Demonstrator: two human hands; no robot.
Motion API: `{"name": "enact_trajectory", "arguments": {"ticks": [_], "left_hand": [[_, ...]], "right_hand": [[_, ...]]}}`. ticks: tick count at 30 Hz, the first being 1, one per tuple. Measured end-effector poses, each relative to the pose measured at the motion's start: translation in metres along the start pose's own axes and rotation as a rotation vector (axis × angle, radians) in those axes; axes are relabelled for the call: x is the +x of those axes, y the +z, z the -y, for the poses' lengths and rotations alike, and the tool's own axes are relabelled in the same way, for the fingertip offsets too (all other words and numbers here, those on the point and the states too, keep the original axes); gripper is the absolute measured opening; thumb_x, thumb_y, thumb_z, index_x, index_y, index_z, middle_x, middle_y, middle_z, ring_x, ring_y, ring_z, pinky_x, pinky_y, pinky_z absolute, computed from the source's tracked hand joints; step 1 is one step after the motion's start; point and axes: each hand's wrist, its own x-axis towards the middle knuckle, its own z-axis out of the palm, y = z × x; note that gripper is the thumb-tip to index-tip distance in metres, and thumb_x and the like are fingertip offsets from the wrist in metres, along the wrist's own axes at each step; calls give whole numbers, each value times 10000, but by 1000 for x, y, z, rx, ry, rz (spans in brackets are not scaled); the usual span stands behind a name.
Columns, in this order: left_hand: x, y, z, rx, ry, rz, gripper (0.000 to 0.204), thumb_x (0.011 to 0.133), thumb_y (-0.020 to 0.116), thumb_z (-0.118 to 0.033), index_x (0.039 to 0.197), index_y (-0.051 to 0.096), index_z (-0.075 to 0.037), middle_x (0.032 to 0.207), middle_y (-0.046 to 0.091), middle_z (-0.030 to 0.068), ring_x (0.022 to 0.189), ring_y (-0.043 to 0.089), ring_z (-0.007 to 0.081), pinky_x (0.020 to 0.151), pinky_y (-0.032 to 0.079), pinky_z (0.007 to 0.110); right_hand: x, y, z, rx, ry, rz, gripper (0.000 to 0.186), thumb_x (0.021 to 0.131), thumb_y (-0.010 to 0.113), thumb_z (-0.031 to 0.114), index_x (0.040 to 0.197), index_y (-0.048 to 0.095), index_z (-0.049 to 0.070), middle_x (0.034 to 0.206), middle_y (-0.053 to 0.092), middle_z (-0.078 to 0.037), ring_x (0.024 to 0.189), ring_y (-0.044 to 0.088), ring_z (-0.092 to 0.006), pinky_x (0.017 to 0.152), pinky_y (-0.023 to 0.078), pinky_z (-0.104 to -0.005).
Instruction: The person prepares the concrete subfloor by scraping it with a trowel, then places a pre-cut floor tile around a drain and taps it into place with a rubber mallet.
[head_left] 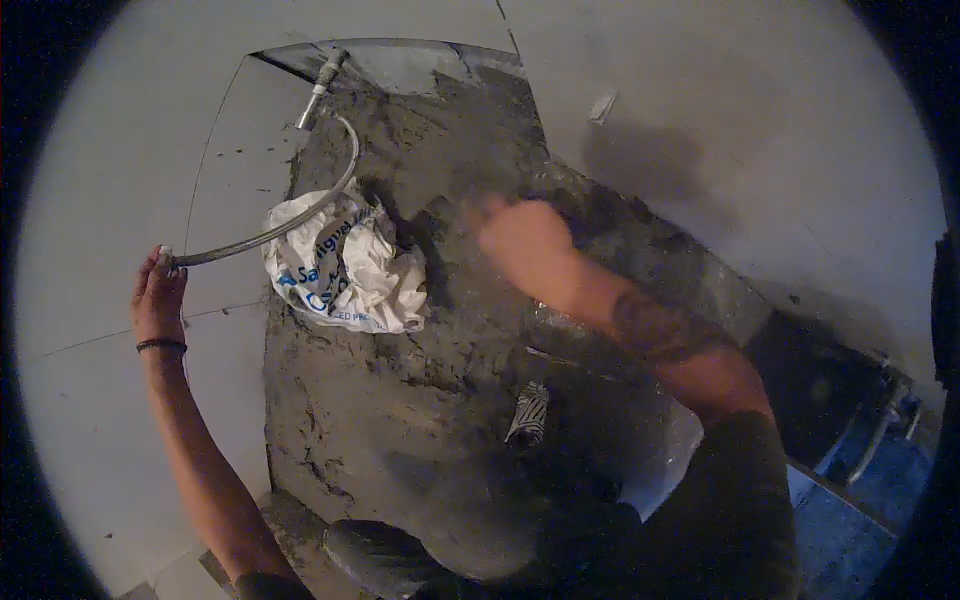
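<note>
At the far left my left hand [158, 297] is closed on one end of a grey flexible hose [235, 247], above pale tiles. The hose curves up and right, passing over a crumpled white printed bag [385, 280], toward a metal pipe fitting [322, 88] at the wall. The bag lies on a rough patch of grey mortar [340, 385]. My right hand [525, 245] is over the mortar, right of the bag. Motion smears its fingers, and I cannot make out anything in them.
Nearer me a small black-and-white striped object [528, 415] lies on the mortar. A small pale scrap [603, 107] shows at the upper right. Metal tubing [875, 440] and a blue surface [835, 535] are at the lower right. My dark shoe or knee [380, 555] shows at the bottom.
</note>
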Motion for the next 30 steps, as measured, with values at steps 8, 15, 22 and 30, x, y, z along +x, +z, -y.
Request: {"name": "enact_trajectory", "arguments": {"ticks": [8, 15, 22, 30], "left_hand": [[-16, 13, -16, -59, 23, 24, 330, 883, 638, -126, 1191, 580, -21, 1023, 624, 54, 949, 592, 135, 889, 496, 303], [-28, 32, -12, -142, 59, 30, 319, 889, 637, -151, 1172, 584, -13, 1021, 600, 44, 947, 587, 133, 894, 495, 292], [-55, 29, 0, -14, 35, 2, 364, 916, 597, -148, 1241, 528, 0, 1173, 594, 98, 1080, 586, 200, 943, 499, 350], [-66, 30, 32, -235, 29, 65, 359, 899, 633, -155, 1218, 545, -18, 1087, 625, 50, 1027, 597, 145, 918, 491, 298]], "right_hand": [[11, -22, 6, 131, 252, 154, 265, 922, 468, 243, 1004, 646, 64, 899, 648, -170, 757, 673, -329, 623, 550, -434], [135, 4, -6, -231, -48, -73, 246, 827, 570, 196, 1036, 661, 105, 860, 676, -147, 734, 682, -312, 562, 551, -423], [-8, -20, -37, -375, -68, 130, 507, 764, 550, 82, 1269, 539, 121, 888, 627, -128, 681, 651, -305, 532, 528, -446], [-10, -6, -36, -337, 0, 208, 514, 776, 531, 63, 1282, 524, 157, 929, 610, -157, 706, 647, -326, 569, 537, -436]]}}
